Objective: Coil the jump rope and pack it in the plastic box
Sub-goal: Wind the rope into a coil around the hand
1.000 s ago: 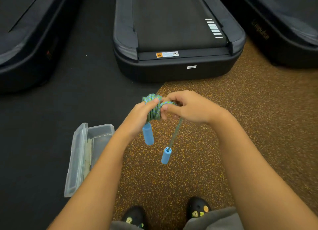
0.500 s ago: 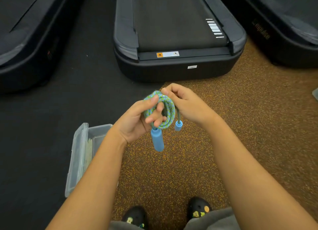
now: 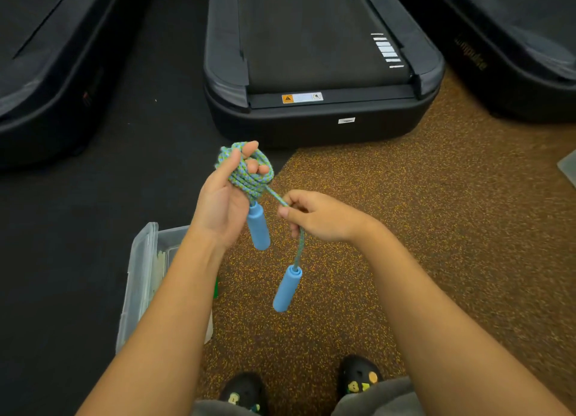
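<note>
A green-and-blue braided jump rope [image 3: 249,178] is wound in several loops around the fingers of my left hand [image 3: 224,203]. One blue foam handle [image 3: 258,227] hangs from the coil against my left palm. My right hand [image 3: 318,217] pinches the free end of the rope just right of the coil. The second blue handle [image 3: 287,288] dangles below that hand on a short length of rope. The clear plastic box [image 3: 140,278] lies open on the floor at the lower left, partly hidden behind my left forearm.
A black treadmill [image 3: 318,116] stands straight ahead, with another treadmill [image 3: 46,82] to the left and a third treadmill [image 3: 514,57] to the right. The floor is black mat on the left and brown speckled rubber on the right. My two black shoes [image 3: 358,378] are at the bottom.
My right hand has left the coil and dropped down to the right, drawing the rope's end out. The second handle has fallen from beside the coil and now dangles low.
</note>
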Action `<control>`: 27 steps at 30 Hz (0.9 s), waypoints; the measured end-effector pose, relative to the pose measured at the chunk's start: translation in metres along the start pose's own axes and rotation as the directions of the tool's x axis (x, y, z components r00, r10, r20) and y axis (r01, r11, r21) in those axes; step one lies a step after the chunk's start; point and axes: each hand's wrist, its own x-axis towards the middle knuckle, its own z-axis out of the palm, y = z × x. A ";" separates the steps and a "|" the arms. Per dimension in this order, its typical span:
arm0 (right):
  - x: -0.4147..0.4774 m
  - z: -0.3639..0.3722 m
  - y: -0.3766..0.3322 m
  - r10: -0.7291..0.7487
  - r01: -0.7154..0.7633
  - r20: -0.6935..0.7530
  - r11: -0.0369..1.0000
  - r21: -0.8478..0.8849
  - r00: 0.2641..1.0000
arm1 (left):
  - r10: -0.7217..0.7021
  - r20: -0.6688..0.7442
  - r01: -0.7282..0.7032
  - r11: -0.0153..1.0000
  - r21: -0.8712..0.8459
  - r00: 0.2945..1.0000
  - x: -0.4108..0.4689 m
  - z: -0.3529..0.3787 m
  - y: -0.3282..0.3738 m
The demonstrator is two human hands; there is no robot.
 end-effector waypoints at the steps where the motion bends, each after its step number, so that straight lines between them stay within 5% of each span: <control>1: -0.001 0.000 -0.001 0.004 -0.003 0.024 1.000 -0.023 1.000 | 0.027 -0.033 -0.025 0.998 0.050 0.999 0.001 0.000 -0.001; 6: -0.006 -0.002 -0.006 0.014 -0.005 0.104 0.996 -0.084 0.994 | 0.126 -0.138 -0.061 0.914 0.401 0.982 0.002 -0.003 -0.005; 13: -0.012 -0.015 -0.018 -0.070 0.075 0.040 0.987 -0.144 0.997 | 0.092 0.016 -0.075 0.684 0.726 0.996 -0.002 0.000 -0.019; 21: -0.019 -0.029 -0.020 -0.163 0.150 -0.169 0.985 -0.088 0.972 | -0.293 0.153 0.079 0.651 0.755 0.944 -0.003 0.001 -0.025; 27: -0.015 -0.031 -0.014 -0.168 0.179 -0.277 0.984 0.014 0.946 | -0.397 0.260 0.142 0.743 0.653 0.880 -0.010 0.008 -0.015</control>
